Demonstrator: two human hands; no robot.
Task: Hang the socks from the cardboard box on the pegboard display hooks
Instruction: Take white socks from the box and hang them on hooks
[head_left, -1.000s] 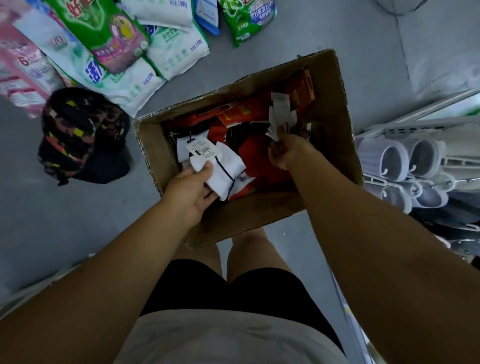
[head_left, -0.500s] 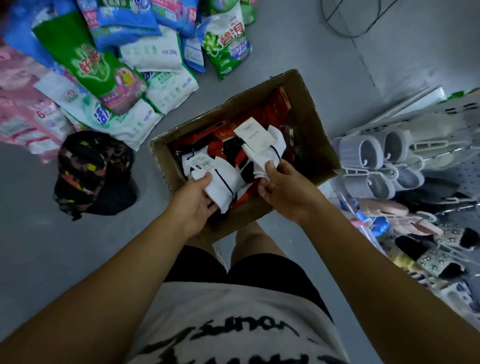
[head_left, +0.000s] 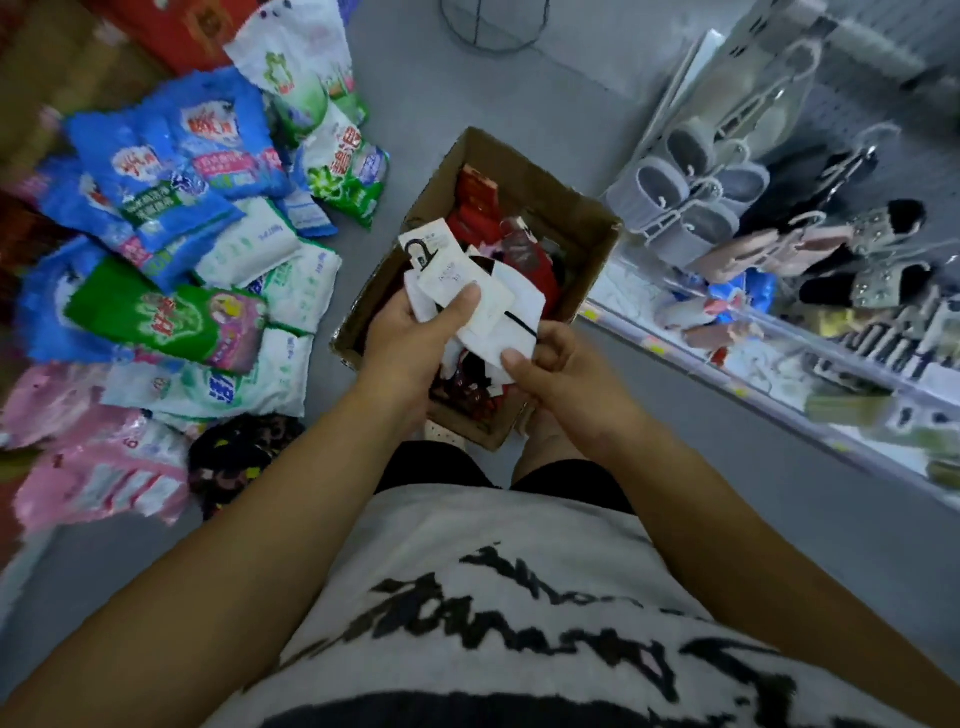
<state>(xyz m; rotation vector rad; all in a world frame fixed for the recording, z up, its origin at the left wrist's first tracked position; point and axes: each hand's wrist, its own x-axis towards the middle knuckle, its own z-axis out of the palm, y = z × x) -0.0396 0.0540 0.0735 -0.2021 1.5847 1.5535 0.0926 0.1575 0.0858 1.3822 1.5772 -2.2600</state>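
Note:
An open cardboard box (head_left: 582, 218) stands on the grey floor in front of my legs, with red, white and dark packed socks inside. Above its near end I hold a bundle of white socks (head_left: 467, 296) with paper labels and a black plastic hanger hook. My left hand (head_left: 415, 332) grips the bundle from the left, thumb across a label. My right hand (head_left: 550, 364) pinches the bundle's lower right corner. The pegboard display (head_left: 831, 135) rises at the right, with slippers hanging from its hooks.
Many bags of detergent (head_left: 171, 249) in blue, green, white and pink lie spread over the floor at the left. A dark patterned bundle (head_left: 234, 457) lies near my left leg. A shelf edge (head_left: 753, 384) with small goods runs along the right. A wire basket base (head_left: 493, 26) stands at top.
Both hands have lifted out of the box and come together, so the white socks they each held are now one bundle. My head has turned up and right, showing more of the pegboard.

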